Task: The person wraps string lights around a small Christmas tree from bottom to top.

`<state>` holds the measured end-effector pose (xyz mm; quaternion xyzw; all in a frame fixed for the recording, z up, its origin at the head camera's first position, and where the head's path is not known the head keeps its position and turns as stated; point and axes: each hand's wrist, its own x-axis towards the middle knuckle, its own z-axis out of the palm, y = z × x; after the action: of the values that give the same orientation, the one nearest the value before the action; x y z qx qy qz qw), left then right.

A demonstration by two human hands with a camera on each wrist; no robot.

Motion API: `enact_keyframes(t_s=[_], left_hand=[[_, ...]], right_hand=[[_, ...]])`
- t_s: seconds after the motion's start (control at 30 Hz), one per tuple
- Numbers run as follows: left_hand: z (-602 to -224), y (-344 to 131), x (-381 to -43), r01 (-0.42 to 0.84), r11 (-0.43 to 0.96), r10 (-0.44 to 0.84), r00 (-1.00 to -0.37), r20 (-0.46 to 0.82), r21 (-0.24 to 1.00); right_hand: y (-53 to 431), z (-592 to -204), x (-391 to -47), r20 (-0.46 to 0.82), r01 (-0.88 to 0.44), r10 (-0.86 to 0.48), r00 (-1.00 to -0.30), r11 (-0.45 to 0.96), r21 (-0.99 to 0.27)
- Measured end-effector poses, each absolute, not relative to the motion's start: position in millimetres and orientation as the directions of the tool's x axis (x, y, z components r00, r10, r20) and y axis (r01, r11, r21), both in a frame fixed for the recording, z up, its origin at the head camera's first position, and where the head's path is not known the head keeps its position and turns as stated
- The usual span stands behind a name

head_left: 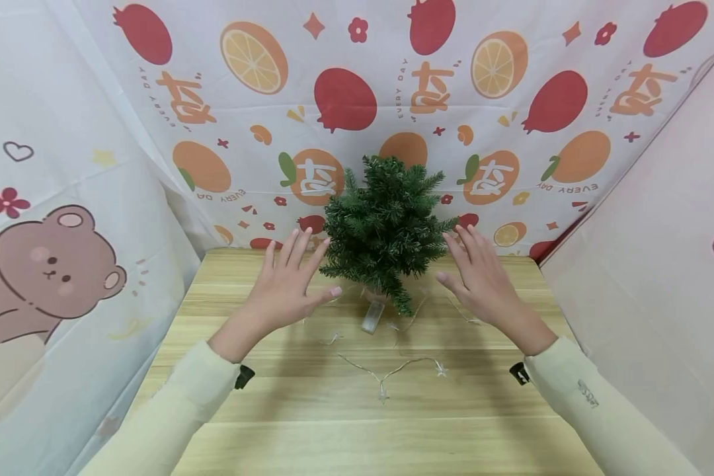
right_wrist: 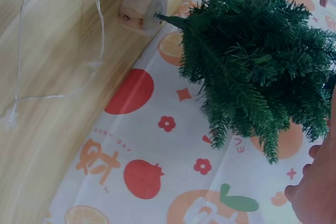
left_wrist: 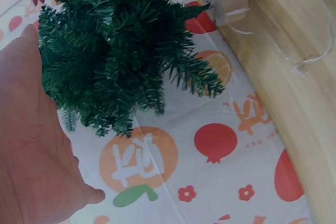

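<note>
A small artificial Christmas tree (head_left: 387, 221) with dense green branches stands at the back of the table, on a round wooden base (right_wrist: 137, 14). My left hand (head_left: 285, 281) is spread at its left side, fingertips right by the branches. On the other side my right hand (head_left: 478, 277) reaches up with fingers extended, its tips close to the outer needles. Neither hand holds anything. A string of lights (head_left: 413, 361) with clear star-shaped bulbs lies on the wood in front of the tree. Its clear battery box (head_left: 373, 317) sits against the base.
The light wood table (head_left: 387, 443) meets a fruit-printed curtain (head_left: 345, 99) right behind the tree. A bear-printed curtain (head_left: 65, 264) hangs at the left, and a pale one (head_left: 654, 284) borders the right side.
</note>
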<state>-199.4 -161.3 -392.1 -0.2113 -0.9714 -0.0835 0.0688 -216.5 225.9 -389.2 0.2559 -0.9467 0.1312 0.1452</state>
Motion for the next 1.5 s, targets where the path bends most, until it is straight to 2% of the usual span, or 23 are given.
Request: enact_keyframes(t_s=[0.6, 0.9, 1.13, 1.5], left_hand=[[-441.0, -153.0, -182.4, 0.416, 0.903, 0.406, -0.908, 0.107, 0.107], [-466.8, -147.6, -168.7, 0.394, 0.897, 0.380, -0.919, 0.107, 0.200], [-482.4, -143.7, -162.7, 0.393, 0.893, 0.380, -0.920, 0.101, 0.219], [-507.9, -146.0, -147.7, 0.345, 0.890, 0.325, -0.939, 0.117, 0.299]], right_hand=[[235.0, -417.5, -204.8, 0.309, -0.477, -0.394, -0.866, 0.837, -0.268], [234.1, -439.9, -197.6, 0.302, -0.493, -0.412, -0.860, 0.825, -0.276], [230.8, -458.3, -187.4, 0.244, -0.447, -0.385, -0.890, 0.843, -0.299], [216.8, -505.2, -165.8, 0.207, -0.431, -0.379, -0.902, 0.829, -0.356]])
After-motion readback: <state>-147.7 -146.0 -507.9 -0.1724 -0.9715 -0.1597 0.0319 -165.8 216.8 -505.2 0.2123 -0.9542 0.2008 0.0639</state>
